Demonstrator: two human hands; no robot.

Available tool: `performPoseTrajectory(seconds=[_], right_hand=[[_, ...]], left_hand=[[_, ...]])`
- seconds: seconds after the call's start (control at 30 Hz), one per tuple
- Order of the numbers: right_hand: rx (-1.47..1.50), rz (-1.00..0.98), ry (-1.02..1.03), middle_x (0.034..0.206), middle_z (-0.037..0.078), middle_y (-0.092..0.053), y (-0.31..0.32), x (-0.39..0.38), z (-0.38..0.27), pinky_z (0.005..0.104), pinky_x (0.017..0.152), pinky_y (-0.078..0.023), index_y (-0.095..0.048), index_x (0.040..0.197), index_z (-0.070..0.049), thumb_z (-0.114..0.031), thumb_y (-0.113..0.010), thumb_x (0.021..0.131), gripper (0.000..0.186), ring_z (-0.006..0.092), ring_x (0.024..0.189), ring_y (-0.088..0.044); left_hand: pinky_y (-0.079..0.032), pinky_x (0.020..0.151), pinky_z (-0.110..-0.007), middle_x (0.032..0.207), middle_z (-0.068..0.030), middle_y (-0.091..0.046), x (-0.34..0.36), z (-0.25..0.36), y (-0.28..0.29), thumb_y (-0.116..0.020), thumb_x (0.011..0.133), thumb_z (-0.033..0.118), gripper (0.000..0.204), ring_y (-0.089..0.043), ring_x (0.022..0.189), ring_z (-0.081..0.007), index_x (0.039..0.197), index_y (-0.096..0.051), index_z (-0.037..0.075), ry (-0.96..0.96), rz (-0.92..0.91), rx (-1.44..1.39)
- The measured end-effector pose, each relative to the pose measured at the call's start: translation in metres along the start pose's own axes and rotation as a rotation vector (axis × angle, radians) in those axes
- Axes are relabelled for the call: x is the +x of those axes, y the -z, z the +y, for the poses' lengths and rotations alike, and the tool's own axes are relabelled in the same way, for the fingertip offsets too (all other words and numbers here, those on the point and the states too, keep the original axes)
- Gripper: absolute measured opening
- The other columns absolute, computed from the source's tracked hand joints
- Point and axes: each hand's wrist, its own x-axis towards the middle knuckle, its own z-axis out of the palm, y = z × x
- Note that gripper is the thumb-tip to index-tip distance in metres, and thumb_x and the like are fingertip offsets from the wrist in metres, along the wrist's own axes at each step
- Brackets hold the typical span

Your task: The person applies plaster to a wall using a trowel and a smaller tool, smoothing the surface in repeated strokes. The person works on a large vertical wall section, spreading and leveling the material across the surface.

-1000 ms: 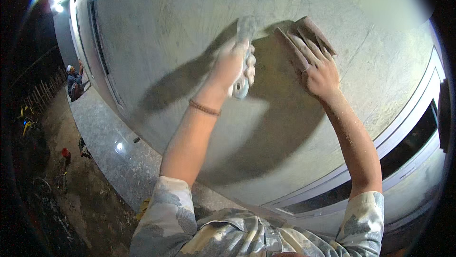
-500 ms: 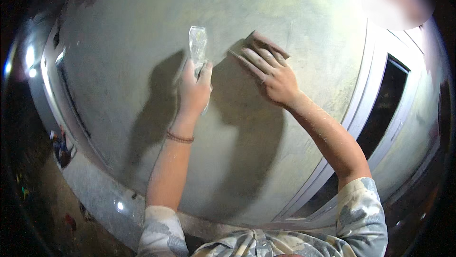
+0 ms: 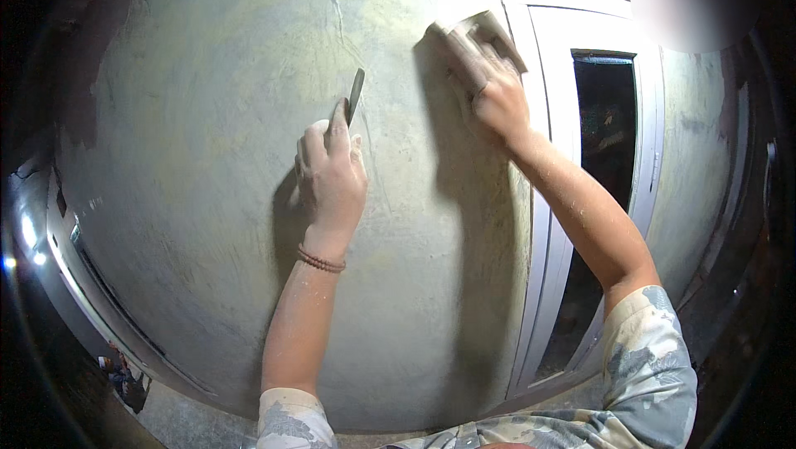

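Observation:
My left hand (image 3: 332, 167) grips a putty knife (image 3: 356, 92), its blade seen nearly edge-on, in front of the plastered wall (image 3: 191, 117). A wet-looking streak runs down the wall above the knife. My right hand (image 3: 497, 92), dusty at the fingers, holds a flat, greyish-brown rectangular pad (image 3: 506, 43) high on the wall, just left of a white window frame (image 3: 539, 192). Its fingers lie over the pad. Both forearms cast dark shadows on the wall.
A tall dark glass pane (image 3: 605, 142) sits in the white frame at the right. A co-worker (image 3: 124, 378) is low at the far left beside a second frame (image 3: 108, 316). A pale floor ledge (image 3: 199, 424) runs along the wall's foot. Bright lamps show at the left rim.
The view has swung rightward and upward, bringing more of the window in. My right hand with the pad has moved up toward the frame; my left hand has turned the knife edge-on.

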Motion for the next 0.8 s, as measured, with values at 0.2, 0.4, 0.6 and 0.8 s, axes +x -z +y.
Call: performPoseTrajectory(seconds=[0.2, 0.4, 0.6, 0.8], right_hand=[[-0.068, -0.096, 0.197, 0.159, 0.008, -0.047, 0.007, 0.023, 0.035, 0.0479, 0.118, -0.042, -0.047, 0.154, -0.016, 0.001, -0.056, 0.089, 0.068, 0.0319, 0.142, -0.049], [-0.041, -0.184, 0.16, 0.148, 0.013, -0.058, 0.031, -0.051, 0.02, 0.0466, 0.114, -0.045, -0.052, 0.151, -0.014, 0.0, -0.058, 0.084, 0.068, 0.0347, 0.135, -0.056], [0.309, -0.956, 0.46, 0.134, 0.008, -0.063, 0.085, -0.197, -0.026, 0.0414, 0.106, -0.052, -0.062, 0.137, -0.013, -0.004, -0.061, 0.081, 0.057, 0.0229, 0.124, -0.064], [0.08, -0.226, 0.144, 0.144, 0.017, -0.06, 0.066, -0.13, 0.039, 0.0466, 0.113, -0.044, -0.057, 0.141, -0.005, -0.006, -0.058, 0.09, 0.051, 0.0322, 0.134, -0.057]], left_hand=[[-0.052, 0.09, -0.038, 0.115, -0.0098, -0.05, 0.012, 0.013, -0.006, -0.061, 0.102, 0.018, 0.049, -0.052, 0.104, -0.0258, 0.147, -0.05, 0.005, 0.039, -0.009, 0.16], [-0.043, 0.1, -0.045, 0.119, -0.0136, -0.05, 0.008, 0.011, -0.013, -0.061, 0.102, 0.018, 0.051, -0.05, 0.112, -0.0277, 0.147, -0.049, -0.001, 0.042, 0.041, 0.087], [-0.042, 0.098, -0.045, 0.12, -0.0119, -0.051, 0.001, 0.013, -0.026, -0.063, 0.102, 0.021, 0.043, -0.05, 0.112, -0.025, 0.138, -0.054, 0.0, -0.112, 0.214, 0.186], [-0.043, 0.104, -0.044, 0.12, -0.0143, -0.063, 0.0, 0.014, -0.018, -0.061, 0.104, 0.033, 0.043, -0.058, 0.115, -0.0269, 0.13, -0.061, -0.001, -0.158, 0.171, 0.227]])
